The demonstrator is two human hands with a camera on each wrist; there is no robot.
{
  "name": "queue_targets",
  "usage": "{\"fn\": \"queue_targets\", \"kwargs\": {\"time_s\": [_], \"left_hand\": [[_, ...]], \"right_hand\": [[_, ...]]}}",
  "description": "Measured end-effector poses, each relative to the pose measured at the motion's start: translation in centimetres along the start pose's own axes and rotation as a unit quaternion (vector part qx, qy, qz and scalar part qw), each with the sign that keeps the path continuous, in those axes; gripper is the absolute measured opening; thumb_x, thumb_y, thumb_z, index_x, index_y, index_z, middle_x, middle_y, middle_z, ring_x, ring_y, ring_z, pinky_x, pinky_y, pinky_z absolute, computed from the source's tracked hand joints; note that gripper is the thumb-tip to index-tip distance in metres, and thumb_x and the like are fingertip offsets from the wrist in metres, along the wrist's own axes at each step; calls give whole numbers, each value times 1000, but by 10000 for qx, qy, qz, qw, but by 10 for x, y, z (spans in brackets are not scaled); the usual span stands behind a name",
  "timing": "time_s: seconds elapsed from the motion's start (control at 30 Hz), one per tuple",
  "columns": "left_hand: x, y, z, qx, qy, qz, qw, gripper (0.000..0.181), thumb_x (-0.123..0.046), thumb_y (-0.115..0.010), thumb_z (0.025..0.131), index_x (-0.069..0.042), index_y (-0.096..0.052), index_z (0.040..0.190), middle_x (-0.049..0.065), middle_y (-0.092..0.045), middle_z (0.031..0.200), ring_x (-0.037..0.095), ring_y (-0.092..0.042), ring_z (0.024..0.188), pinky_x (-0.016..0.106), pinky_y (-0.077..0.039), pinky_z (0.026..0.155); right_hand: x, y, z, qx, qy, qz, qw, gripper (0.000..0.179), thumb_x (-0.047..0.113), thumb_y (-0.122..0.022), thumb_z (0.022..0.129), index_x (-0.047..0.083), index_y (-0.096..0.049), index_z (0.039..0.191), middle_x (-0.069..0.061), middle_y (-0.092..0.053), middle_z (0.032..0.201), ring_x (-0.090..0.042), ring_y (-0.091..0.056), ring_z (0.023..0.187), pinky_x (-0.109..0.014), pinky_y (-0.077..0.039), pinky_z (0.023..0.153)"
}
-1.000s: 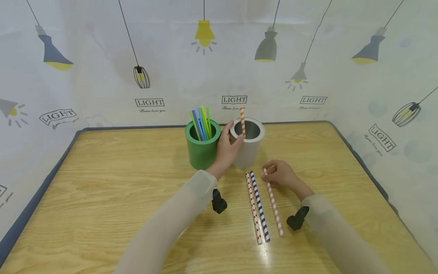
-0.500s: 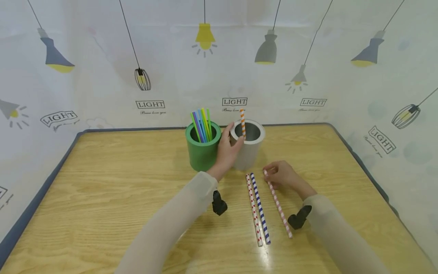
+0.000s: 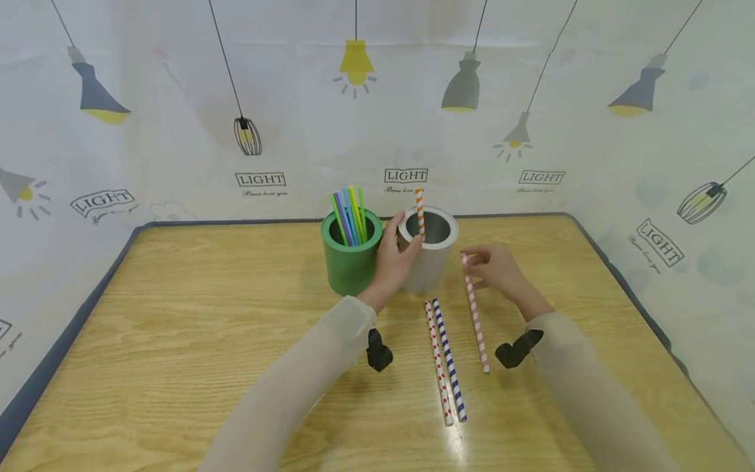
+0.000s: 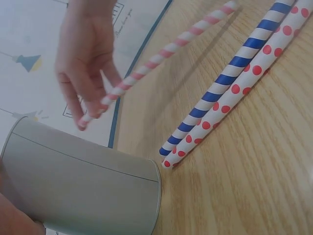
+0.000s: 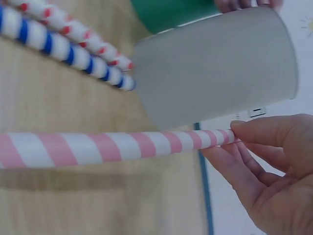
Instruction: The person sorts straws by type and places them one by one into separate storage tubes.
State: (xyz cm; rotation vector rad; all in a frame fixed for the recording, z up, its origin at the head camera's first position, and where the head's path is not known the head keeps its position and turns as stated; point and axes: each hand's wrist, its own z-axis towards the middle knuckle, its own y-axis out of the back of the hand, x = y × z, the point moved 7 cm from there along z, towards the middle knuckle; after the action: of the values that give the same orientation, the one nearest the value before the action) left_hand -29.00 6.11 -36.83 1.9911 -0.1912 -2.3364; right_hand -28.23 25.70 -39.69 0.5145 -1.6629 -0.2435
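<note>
My right hand (image 3: 498, 272) pinches the far end of a pink-and-white striped paper straw (image 5: 122, 148) between thumb and fingertips. The straw is off the table, its shadow below it in the left wrist view. My left hand (image 3: 394, 262) grips the left side of a grey cup (image 3: 426, 269), thumb near the rim. Inside that cup an orange-and-white striped straw (image 3: 420, 213) stands upright. A blue-and-white striped straw (image 4: 225, 78) and a red-dotted white straw (image 4: 239, 90) lie side by side on the table in front of the cup.
A green cup (image 3: 352, 269) with several plain coloured straws (image 3: 349, 216) stands just left of the grey cup, by my left hand. Behind the wooden table (image 3: 206, 314) hangs a white cloth (image 3: 307, 118) printed with lamps.
My right hand has lifted the pink-and-white straw and carried it forward, to beside the grey cup. The left hand stays on the grey cup.
</note>
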Motion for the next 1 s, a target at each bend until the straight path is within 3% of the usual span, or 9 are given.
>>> {"fn": "queue_targets", "kwargs": {"time_s": [0.13, 0.4, 0.7, 1.0], "left_hand": [[1, 1, -2, -17, 76, 21, 10000, 59, -17, -56, 89, -11, -32, 142, 8, -35, 143, 22, -34, 129, 35, -28, 105], [1, 1, 0, -32, -15, 0, 10000, 59, -18, -57, 89, -10, -32, 142, 9, -35, 143, 23, -34, 129, 36, -28, 105], [1, -1, 1, 4, -1, 8, 10000, 59, -17, -56, 90, -11, -31, 142, 7, -34, 144, 21, -32, 130, 34, -27, 106], [0, 0, 1, 25, -15, 18, 10000, 58, -17, -56, 91, -11, -31, 143, 6, -34, 144, 20, -32, 130, 32, -26, 106]], "right_hand": [[19, 12, 2, -291, 222, 146, 9992, 42, -2, -59, 86, -10, -49, 126, -26, -56, 100, -10, -59, 73, -37, -55, 64], [64, 37, 8, -784, 808, 226, 9934, 40, 0, -60, 86, -7, -52, 124, -13, -55, 91, -6, -58, 72, -35, -55, 63], [113, 56, 8, -1182, 1131, 132, 9864, 40, 1, -63, 84, -2, -55, 123, -5, -55, 87, -7, -58, 73, -32, -55, 62], [169, 68, -1, -1388, 2078, 266, 9679, 38, 0, -66, 82, -1, -58, 120, -2, -56, 83, -8, -60, 76, -23, -54, 57]]}}
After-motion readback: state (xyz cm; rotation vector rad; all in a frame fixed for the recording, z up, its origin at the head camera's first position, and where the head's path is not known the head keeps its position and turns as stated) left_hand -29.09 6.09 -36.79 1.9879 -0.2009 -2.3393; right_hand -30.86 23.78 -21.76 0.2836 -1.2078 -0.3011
